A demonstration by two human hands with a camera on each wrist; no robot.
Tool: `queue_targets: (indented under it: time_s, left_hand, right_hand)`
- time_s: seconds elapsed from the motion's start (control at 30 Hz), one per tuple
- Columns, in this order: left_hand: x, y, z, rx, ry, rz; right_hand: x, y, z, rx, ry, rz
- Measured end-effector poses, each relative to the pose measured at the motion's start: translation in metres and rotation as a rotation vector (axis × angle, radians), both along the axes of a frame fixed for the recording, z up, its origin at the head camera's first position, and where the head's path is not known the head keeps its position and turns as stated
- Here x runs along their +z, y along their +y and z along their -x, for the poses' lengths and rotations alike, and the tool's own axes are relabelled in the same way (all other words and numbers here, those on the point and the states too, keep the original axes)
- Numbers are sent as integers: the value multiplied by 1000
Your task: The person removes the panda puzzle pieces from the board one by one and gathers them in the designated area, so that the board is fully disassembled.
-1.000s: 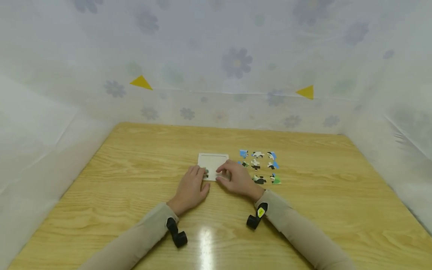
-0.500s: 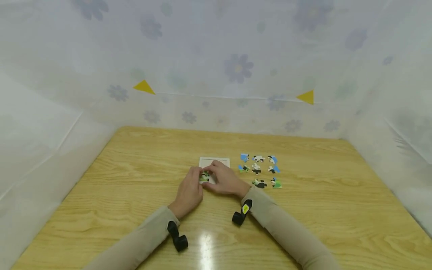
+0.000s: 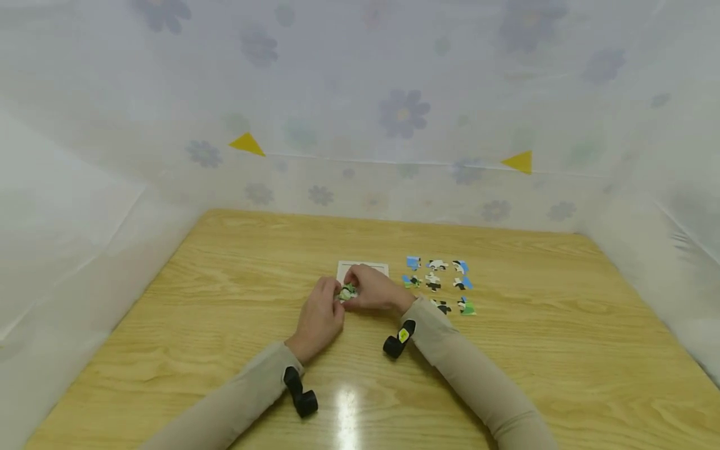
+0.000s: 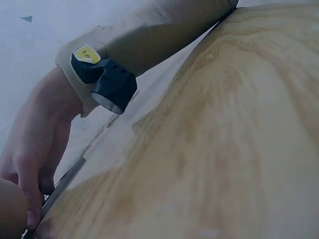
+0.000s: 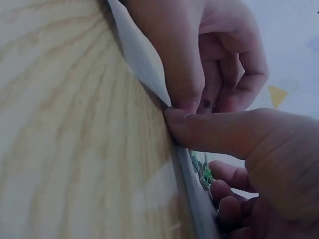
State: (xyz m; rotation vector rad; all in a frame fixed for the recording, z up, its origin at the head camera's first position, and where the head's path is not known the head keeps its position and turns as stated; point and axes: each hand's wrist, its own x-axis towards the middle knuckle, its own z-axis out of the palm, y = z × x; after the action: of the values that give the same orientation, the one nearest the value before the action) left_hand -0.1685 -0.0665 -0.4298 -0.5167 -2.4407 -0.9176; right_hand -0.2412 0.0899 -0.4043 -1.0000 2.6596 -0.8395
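A small white puzzle tray (image 3: 371, 267) lies on the table, its near part covered by both hands. A green-and-pale jigsaw piece (image 3: 348, 292) shows between the hands over the tray's near left corner. My right hand (image 3: 374, 289) pinches this jigsaw piece with thumb and fingers. At the tray's left corner, my left hand (image 3: 317, 319) grips the edge with bent fingers. From the right wrist, the right thumb (image 5: 219, 132) meets the left thumb (image 5: 187, 79) at the tray edge (image 5: 192, 194), and a bit of green (image 5: 205, 172) shows beyond it.
To the tray's right lie several loose jigsaw pieces (image 3: 433, 281) in rows, with panda, blue and green parts. The wooden table (image 3: 225, 269) ends at a white flowered curtain (image 3: 349, 125) carrying two yellow triangles (image 3: 247, 144).
My right hand has moved left across the tray to meet the left hand. The green jigsaw piece now shows between them, turned from how it lay half a second ago.
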Motion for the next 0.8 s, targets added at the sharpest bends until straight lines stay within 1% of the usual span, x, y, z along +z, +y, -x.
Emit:
queue_targets:
  time_s: [0.13,0.3,0.4,0.47,0.57,0.63,0.7,0.8]
  left_hand:
    - [2,0,-3,12,-30,-5]
    - [6,1,-6,29,-36,1]
    - [7,2,-5,46,-18,30]
    - [9,3,-5,67,-23,51]
    - [11,4,-5,110,-51,90]
    - [13,4,-5,124,-84,106]
    - [13,5,-5,126,-102,118]
    - [12,6,-5,117,-106,125]
  right_hand:
    - [-2,1,-1,-2,-12,41]
    - [-2,5,-5,14,19,94]
    - [-1,11,-6,26,-3,147]
    - [0,15,-7,27,-31,179]
    - [-1,18,-6,15,-56,213]
    - [-2,20,-6,2,-56,235]
    - [-3,24,-6,-8,-61,251]
    - [-2,34,-9,-10,-74,265]
